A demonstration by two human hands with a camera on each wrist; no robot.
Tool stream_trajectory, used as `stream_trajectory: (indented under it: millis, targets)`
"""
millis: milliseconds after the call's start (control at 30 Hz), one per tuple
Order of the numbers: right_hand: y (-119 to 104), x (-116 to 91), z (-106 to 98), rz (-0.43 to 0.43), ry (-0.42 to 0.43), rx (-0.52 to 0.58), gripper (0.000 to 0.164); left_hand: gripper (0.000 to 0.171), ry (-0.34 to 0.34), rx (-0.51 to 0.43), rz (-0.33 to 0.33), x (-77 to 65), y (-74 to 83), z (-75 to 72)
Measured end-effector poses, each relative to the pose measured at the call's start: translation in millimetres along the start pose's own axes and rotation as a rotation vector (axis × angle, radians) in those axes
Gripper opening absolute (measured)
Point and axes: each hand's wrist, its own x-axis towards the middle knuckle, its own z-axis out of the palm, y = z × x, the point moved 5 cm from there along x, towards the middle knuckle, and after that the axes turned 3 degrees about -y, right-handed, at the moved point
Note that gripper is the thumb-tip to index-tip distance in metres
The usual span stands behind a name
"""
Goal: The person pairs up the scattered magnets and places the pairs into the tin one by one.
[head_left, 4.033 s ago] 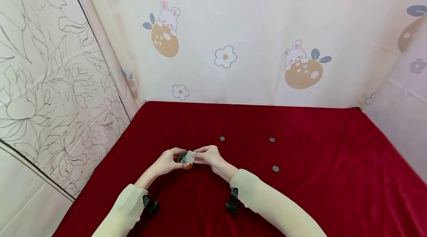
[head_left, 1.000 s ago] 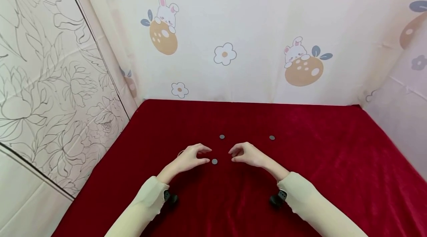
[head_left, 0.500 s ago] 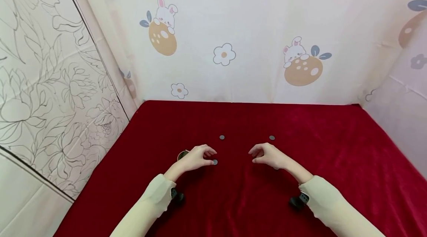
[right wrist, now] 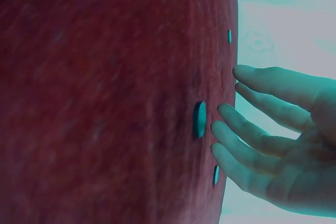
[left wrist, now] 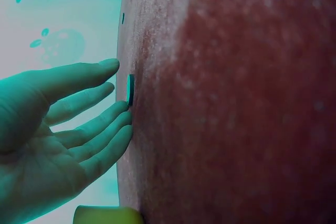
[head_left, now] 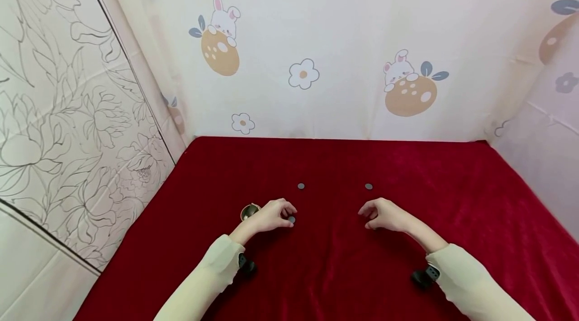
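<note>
My left hand (head_left: 273, 214) hovers low over the red cloth with its fingers loosely bent. Thumb and fingertips are right at a small grey coin-like disc (head_left: 291, 220), which lies flat on the cloth; in the left wrist view the disc (left wrist: 130, 89) shows beside the fingertips. Further right, my right hand (head_left: 386, 214) also has bent, spread fingers and holds nothing. Below it another grey disc is mostly hidden in the head view; the right wrist view shows this disc (right wrist: 200, 119) just off the fingertips. A small round cup (head_left: 249, 210) stands behind the left wrist, partly covered.
Two more grey discs lie farther back, a left disc (head_left: 301, 186) and a right disc (head_left: 369, 186). The red cloth (head_left: 334, 271) covers the table up to the printed curtain (head_left: 344, 34). In the left wrist view, the yellow cup side (left wrist: 105, 215) shows at the bottom.
Earlier, both hands were at the cup, the right pinching a silvery piece. Since then the cup was let go, a disc appeared near the left hand, and both hands moved right, the right one farther.
</note>
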Motion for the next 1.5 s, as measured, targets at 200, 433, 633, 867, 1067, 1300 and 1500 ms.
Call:
stream_trajectory:
  millis: [200,433,633,867,1067,1300,1500]
  targets:
    - [6,-4,-1,-0.003,0.006,-0.039,0.026,0.028,-0.009,0.026,0.010,3.5,0.2,2.1]
    - [11,-8,1,0.022,-0.010,-0.024,0.023,0.028,-0.030,0.050,-0.004,7.7,-1.4,5.2]
    - [14,-8,0,0.003,-0.011,-0.051,0.022,0.025,-0.032,0.052,-0.017,8.3,-3.3,5.5]
    - [15,-8,0,0.007,0.001,-0.057,0.015,0.020,-0.035,0.049,-0.020,6.9,-3.8,5.6]
    - [14,-6,0,-0.004,0.022,-0.113,0.013,0.016,-0.025,0.064,-0.028,8.3,-2.4,4.3]
    - [10,0,2,-0.079,0.013,-0.107,0.011,0.013,-0.029,0.064,-0.008,14.1,0.6,5.6]
    - [8,9,10,-0.207,0.017,-0.058,0.006,0.013,-0.048,0.050,0.000,20.6,7.9,10.6]
